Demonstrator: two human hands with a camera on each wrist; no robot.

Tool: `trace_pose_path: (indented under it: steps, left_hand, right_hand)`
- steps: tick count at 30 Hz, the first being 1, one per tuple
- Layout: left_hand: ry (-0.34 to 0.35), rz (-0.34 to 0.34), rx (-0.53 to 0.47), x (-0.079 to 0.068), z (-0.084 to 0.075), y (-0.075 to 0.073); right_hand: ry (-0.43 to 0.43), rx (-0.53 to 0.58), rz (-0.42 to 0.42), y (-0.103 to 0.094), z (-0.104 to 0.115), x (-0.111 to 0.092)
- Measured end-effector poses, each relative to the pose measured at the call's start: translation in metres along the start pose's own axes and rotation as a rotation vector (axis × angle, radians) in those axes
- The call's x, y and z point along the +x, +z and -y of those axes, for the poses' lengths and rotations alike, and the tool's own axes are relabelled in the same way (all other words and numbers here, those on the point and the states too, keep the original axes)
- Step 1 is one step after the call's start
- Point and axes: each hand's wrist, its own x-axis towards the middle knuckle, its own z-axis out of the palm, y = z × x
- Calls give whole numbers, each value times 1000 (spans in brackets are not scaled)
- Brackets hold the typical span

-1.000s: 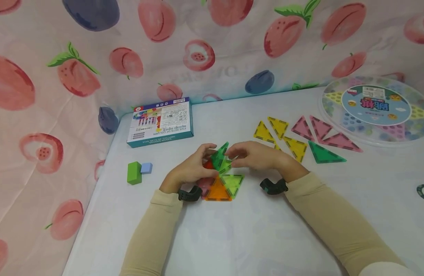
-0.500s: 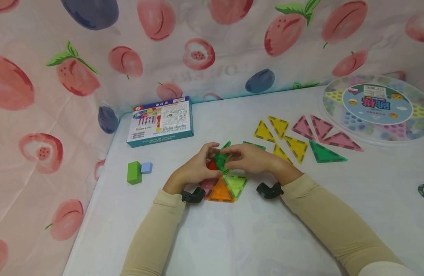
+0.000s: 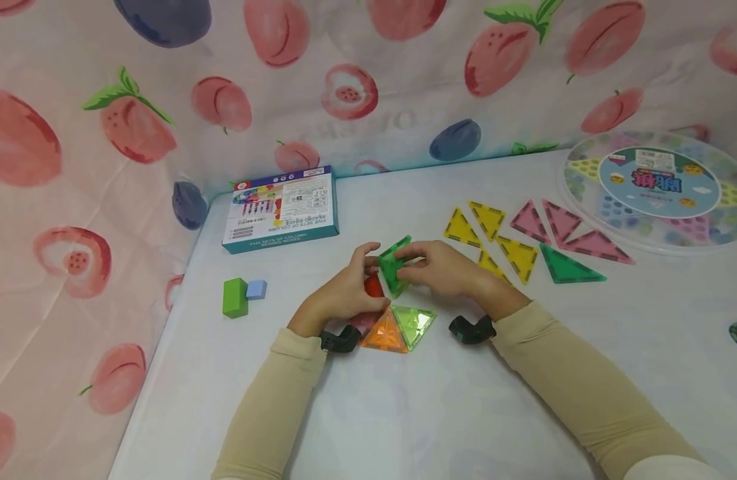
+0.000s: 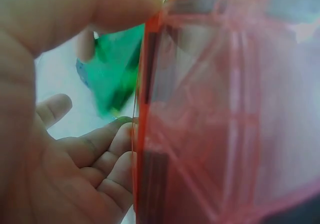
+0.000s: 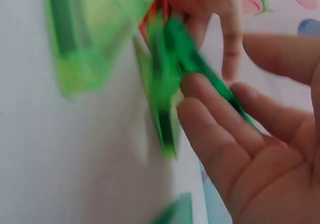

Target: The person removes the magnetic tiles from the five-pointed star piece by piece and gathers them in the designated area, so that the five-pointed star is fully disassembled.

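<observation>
My left hand (image 3: pixel 344 293) curls round the left side of a cluster of translucent triangular magnetic tiles, gripping the red tile (image 3: pixel 374 285) there. Its thumb lies at a reddish tile's edge (image 4: pixel 150 84) in the left wrist view. My right hand (image 3: pixel 443 268) pinches a dark green tile (image 3: pixel 390 268), which stands tilted beside the red one. Toward me, an orange tile (image 3: pixel 385 333), a lime tile (image 3: pixel 412 325) and a partly hidden pink tile (image 3: pixel 364 321) fan out from the same corner. In the right wrist view, fingertips (image 5: pixel 192 107) press the green tile's face.
Yellow triangles (image 3: pixel 518 258), pink triangles (image 3: pixel 596 245) and a green triangle (image 3: pixel 569 265) lie to the right. Behind them sits a round board-game case (image 3: pixel 656 183). On the left are a bead-set box (image 3: pixel 281 212), a green block (image 3: pixel 234 298) and a blue cube (image 3: pixel 256 289).
The tile cluster has shifted slightly right, and the dark green tile has turned to show more of its face. A loose green tile visible half a second ago behind my right hand is now hidden.
</observation>
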Motion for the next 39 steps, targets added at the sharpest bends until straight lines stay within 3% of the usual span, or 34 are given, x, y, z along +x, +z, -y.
trace_pose_path:
  steps: [3,6,15,20,21,31,34,39]
  left_hand:
    - [-27,0,-3,0,-1,1]
    - [-44,7,-7,0,-2,3]
    - [-25,17,-5,0,-6,4]
    - [21,-1,25,1,-3,3]
    - [30,-14,33,4,3,4]
    - [-54,-26,114,4,2,2]
    - [-62,-25,133,4,1,1]
    - [-73,-27,124,3,1,1]
  right_hand:
    - [35,5,-124,-6,0,-1]
    - [32,15,-182,-11,0,-1]
    - [27,68,-144,-3,-8,3]
    - [43,58,-119,3,-10,7]
    - [45,52,-119,3,-10,7]
    - [2,141,-202,-14,-2,-1]
    - [10,118,-228,-18,-1,1]
    - [16,-13,-260,-32,0,16]
